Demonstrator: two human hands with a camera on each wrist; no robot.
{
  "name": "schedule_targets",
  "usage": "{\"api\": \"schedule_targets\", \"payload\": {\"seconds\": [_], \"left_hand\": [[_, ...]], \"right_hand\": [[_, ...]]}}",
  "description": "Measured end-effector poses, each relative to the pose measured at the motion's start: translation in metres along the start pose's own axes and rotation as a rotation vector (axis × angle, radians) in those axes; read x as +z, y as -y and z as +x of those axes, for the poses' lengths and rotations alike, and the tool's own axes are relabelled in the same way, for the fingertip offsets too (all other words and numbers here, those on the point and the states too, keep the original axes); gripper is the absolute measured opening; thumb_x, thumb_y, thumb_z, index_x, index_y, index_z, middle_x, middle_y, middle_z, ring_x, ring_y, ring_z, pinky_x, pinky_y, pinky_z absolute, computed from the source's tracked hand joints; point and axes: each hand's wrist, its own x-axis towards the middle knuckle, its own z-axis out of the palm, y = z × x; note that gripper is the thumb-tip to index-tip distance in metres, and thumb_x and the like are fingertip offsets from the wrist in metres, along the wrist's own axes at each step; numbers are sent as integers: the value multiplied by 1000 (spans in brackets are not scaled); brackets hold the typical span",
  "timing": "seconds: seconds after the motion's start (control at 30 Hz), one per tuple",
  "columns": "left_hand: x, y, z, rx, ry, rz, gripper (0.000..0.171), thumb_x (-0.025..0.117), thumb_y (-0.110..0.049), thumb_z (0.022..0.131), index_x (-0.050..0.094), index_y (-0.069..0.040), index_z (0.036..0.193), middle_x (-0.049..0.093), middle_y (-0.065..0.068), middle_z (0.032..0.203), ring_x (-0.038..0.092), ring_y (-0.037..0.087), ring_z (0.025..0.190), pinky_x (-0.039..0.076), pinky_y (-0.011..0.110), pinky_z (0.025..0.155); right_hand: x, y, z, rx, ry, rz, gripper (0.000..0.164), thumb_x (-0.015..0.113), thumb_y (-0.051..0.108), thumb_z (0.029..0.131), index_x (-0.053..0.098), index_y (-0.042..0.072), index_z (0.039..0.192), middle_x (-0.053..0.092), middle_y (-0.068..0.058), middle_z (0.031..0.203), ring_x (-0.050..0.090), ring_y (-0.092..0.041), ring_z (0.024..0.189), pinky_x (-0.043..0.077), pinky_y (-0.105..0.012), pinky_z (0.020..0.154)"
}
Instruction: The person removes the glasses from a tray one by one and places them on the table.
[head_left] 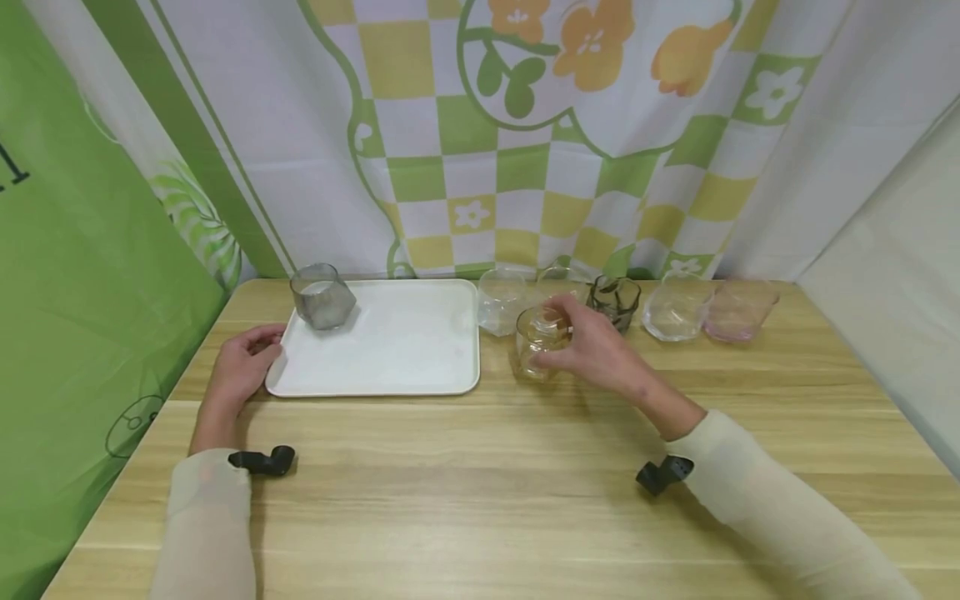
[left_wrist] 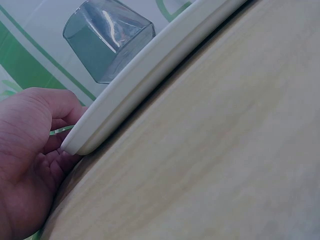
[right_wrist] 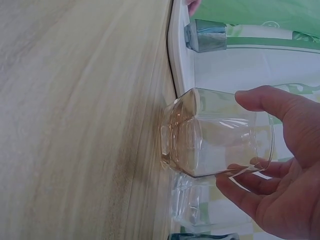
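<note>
My right hand (head_left: 600, 346) grips an amber-tinted glass (head_left: 542, 346) near its rim, thumb on one side and fingers on the other. In the right wrist view the glass (right_wrist: 215, 132) is upright, its faceted base close over the table, just right of the tray. On the left, my left hand (head_left: 242, 362) holds the edge of a white tray (head_left: 390, 387), with curled fingers at its rim in the left wrist view. A grey faceted glass (head_left: 322, 298) stands on the tray's back left part.
Along the table's back edge stand clear glasses (head_left: 501, 302), a dark smoky glass (head_left: 615, 302), another clear glass (head_left: 675, 312) and a pink-tinted glass (head_left: 738, 312). A patterned curtain (head_left: 480, 167) hangs right behind them. Wooden tabletop (head_left: 465, 483) lies in front.
</note>
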Motion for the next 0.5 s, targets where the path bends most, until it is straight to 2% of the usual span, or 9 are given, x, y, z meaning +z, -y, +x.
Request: {"api": "schedule_targets", "payload": {"seconds": [0.5], "left_hand": [[1,-1,0,-8,-1,-5,39,56,-8,103,60,7,138,61,24,125,52,2,99,40,15,86]], "right_hand": [[1,-2,-1,-12,4,-32,85,91,31,79,46,3,145,59,-22,134,58,-37,120,46,-55,100]]}}
